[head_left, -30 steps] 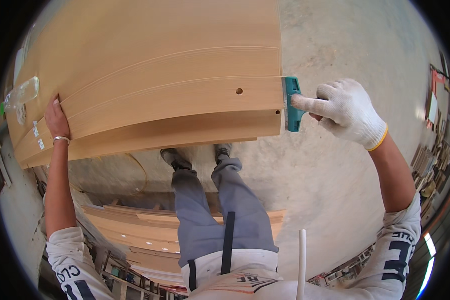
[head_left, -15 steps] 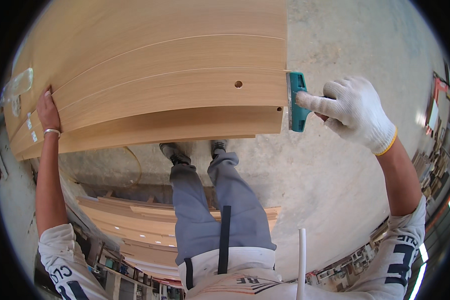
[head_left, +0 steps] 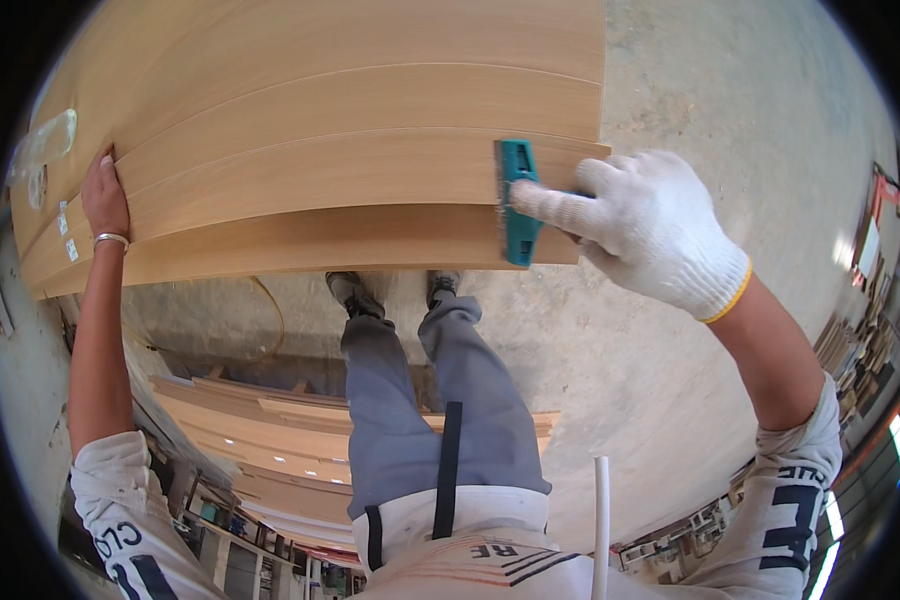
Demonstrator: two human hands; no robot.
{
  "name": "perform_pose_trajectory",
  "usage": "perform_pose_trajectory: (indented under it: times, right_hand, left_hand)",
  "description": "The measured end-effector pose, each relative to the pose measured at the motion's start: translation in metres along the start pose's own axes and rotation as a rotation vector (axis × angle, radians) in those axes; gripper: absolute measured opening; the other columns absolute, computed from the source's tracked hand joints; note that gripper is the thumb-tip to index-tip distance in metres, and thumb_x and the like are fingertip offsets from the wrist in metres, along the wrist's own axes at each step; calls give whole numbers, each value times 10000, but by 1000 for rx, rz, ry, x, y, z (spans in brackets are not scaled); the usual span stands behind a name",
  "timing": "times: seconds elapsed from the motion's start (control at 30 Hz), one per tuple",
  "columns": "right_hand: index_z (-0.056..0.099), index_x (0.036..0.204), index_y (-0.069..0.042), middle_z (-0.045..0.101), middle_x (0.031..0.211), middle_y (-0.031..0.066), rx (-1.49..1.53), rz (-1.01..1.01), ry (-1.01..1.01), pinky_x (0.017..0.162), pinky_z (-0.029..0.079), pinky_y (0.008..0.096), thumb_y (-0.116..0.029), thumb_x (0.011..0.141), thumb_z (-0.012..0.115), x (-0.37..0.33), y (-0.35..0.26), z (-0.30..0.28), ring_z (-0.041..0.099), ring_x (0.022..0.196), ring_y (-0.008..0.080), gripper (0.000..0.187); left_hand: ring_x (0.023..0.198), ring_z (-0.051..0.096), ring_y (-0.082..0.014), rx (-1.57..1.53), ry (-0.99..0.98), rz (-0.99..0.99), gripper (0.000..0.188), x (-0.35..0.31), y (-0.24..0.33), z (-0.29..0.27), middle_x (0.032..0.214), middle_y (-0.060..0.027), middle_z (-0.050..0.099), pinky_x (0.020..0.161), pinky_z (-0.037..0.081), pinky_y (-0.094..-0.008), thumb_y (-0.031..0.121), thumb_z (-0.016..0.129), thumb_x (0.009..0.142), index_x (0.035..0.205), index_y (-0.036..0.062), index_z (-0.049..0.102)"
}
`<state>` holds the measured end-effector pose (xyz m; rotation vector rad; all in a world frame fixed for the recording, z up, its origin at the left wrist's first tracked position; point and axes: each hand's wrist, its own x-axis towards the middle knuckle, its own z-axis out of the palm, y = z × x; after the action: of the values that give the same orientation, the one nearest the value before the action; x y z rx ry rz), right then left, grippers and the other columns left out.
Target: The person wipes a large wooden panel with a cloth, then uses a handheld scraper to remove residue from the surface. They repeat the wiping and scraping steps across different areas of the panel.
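A stack of long, light-brown wooden panels (head_left: 370,100) stretches across in front of me, with thin seams between the boards. My right hand (head_left: 650,225), in a white knitted glove with a yellow cuff edge, is closed on a wide teal scraper (head_left: 519,225). One finger lies along the scraper's head. Its long edge faces left, over the two nearest boards close to their right end; I cannot tell whether it touches them. My bare left hand (head_left: 105,200), a bracelet at its wrist, rests flat on the panels at the far left.
Beside my left hand are small white labels (head_left: 68,232) and a clear plastic piece (head_left: 52,140). More wooden boards (head_left: 270,450) lie stacked below, by my legs. A yellowish hose (head_left: 275,318) curves on the concrete floor (head_left: 650,400). Wood pieces (head_left: 860,330) line the far right.
My right hand has brought the scraper leftward, from just off the panels' right end to over the boards. My left hand stays on the panels. The view has shifted slightly.
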<state>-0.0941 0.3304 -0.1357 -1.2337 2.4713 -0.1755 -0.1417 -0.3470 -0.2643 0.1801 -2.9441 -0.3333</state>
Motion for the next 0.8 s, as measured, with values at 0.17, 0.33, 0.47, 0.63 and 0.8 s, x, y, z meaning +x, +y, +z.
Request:
perform_pose_trajectory:
  times: [0.17,0.33,0.47,0.63,0.8]
  right_hand:
    - [661,1317,-304,562,698,34,-36,11,16,539,512,394,-168,850,742,1,-5,-9,634,608,234,493]
    - [657,1362,-288,538,687,27,-32,112,-7,509,440,397,-47,757,786,-58,17,-4,569,581,236,664]
    - [657,1367,-277,550,683,25,14,115,19,492,434,392,-27,753,784,-60,18,-1,566,560,232,676]
    - [661,1368,-282,588,719,21,-1,93,-2,505,451,390,-19,752,775,-48,10,3,590,584,231,680]
    - [666,1364,-280,611,742,14,30,104,6,516,460,383,-7,751,763,-22,-8,1,610,603,216,678]
  left_hand:
    - [1285,595,-340,90,6,34,436,1,-4,-1,1359,-152,674,1119,410,-426,312,408,1086,1317,70,688]
    - [1285,590,-345,148,11,71,448,5,-12,2,1368,-144,666,1119,407,-436,329,387,1091,1329,83,676]
    - [1292,587,-343,79,10,38,457,6,-19,4,1375,-143,662,1125,403,-435,346,384,1093,1339,94,676]
    - [1291,589,-343,85,20,38,460,7,-26,9,1374,-135,667,1125,404,-425,352,391,1092,1346,94,675]
    - [1308,577,-331,72,-6,24,470,8,-26,11,1394,-123,656,1134,391,-426,365,380,1093,1354,100,668]
